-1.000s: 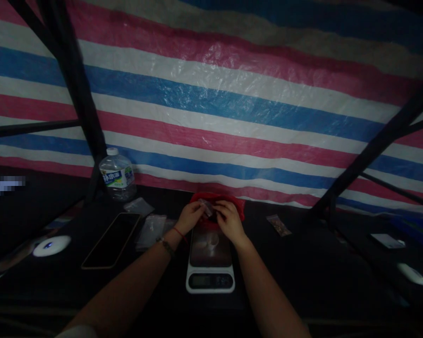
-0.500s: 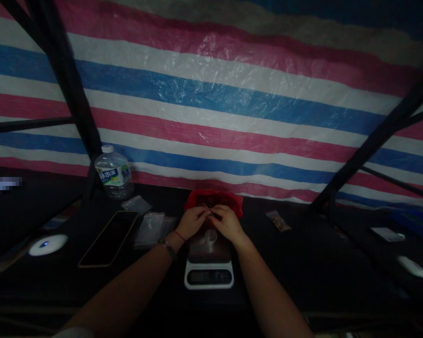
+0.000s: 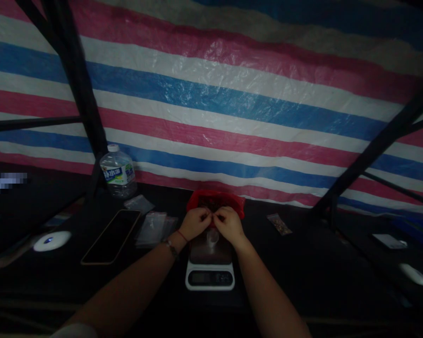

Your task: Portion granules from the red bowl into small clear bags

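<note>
My left hand point(image 3: 196, 222) and my right hand point(image 3: 229, 224) meet fingertip to fingertip above the far end of a kitchen scale point(image 3: 210, 280). Both are closed in a pinch; whatever lies between the fingertips is too small and dark to name. A small clear plastic cup point(image 3: 212, 238) stands on the scale's dark plate, just below my hands. Right behind my fingers is a red plastic bag or lined basket point(image 3: 238, 204) with dark small pieces inside.
Left of the scale lie clear zip bags point(image 3: 152, 229), a phone point(image 3: 111, 237) and a white oval device point(image 3: 52, 241). A big plastic bottle point(image 3: 118, 172) stands behind them. To the right is a small filled bag point(image 3: 279, 224). Dark metal posts frame a striped tarp point(image 3: 225, 103).
My fingertips have drawn down and are curled more closely together; the thin reddish thing seen at them before is now hidden. The whole view has shifted slightly.
</note>
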Motion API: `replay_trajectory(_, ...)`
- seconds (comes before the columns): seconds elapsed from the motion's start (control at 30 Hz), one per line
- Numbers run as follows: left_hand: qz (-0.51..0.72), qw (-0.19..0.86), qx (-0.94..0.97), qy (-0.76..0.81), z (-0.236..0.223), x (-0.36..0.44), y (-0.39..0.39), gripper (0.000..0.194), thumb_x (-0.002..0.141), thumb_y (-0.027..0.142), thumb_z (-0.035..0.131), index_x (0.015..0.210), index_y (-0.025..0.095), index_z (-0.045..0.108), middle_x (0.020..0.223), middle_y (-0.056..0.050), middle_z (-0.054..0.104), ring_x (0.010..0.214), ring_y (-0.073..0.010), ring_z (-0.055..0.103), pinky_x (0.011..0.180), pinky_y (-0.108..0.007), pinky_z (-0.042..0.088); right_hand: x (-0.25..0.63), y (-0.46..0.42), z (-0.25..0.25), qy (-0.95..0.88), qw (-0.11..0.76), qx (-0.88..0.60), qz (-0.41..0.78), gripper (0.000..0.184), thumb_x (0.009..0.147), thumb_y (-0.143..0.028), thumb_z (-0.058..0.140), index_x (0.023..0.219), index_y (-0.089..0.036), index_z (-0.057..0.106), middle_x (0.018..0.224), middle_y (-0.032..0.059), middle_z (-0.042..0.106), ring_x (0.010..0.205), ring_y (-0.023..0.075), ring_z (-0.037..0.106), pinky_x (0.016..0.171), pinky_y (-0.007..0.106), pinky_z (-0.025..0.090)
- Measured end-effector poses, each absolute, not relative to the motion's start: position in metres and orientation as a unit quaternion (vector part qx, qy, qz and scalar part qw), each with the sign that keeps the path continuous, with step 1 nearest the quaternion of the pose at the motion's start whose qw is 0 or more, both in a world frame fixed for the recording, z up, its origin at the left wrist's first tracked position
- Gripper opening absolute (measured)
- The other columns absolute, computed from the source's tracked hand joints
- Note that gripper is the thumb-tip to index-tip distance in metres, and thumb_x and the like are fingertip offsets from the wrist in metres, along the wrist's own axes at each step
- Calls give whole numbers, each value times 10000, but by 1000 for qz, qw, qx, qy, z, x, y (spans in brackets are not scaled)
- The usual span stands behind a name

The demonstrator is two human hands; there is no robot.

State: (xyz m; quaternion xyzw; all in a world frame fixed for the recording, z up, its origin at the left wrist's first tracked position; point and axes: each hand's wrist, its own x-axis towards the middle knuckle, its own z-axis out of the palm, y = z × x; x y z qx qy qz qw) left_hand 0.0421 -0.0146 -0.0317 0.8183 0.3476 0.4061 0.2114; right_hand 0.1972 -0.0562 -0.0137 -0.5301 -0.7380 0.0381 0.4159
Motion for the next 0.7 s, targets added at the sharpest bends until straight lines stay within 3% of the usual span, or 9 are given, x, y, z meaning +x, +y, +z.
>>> replay_trajectory(0.23, 400, 178, 799, 412, -33, 46, -17, 255, 767, 224, 532, 519, 166, 510, 509, 17, 505, 500, -111, 461, 504, -240, 284, 199, -55, -12, -678, 416, -604, -49, 161, 737, -162, 553, 582, -193, 524, 648, 9, 556, 682, 158, 510, 673, 276, 387)
replay_trajectory(0.33, 434, 157, 795, 394, -34, 44, -14, 227, 754, 195, 515, 530, 174, 484, 551, 12, 495, 549, -121, 470, 535, -243, 320, 202, -53, -13, -664, 426, -614, -25, 151, 719, -164, 543, 575, -194, 508, 640, 2, 533, 663, 153, 498, 666, 277, 389)
replay_trajectory(0.53, 516, 167, 773, 329, -34, 36, -8, 159, 747, 135, 468, 605, 175, 528, 768, -36, 598, 765, -151, 565, 713, -268, 442, 205, -44, -22, -648, 539, -519, 144, 146, 811, -302, 530, 789, -198, 630, 850, 44, 629, 846, 179, 585, 801, 316, 463)
replay_trajectory(0.7, 514, 175, 780, 311, -29, 31, -12, 237, 836, 182, 410, 648, 178, 554, 728, -36, 607, 732, -149, 576, 701, -271, 454, 208, -38, -32, -524, 603, -472, 373, 428, 741, -284, 598, 1167, -242, 572, 1221, 64, 604, 1104, 197, 579, 946, 364, 462)
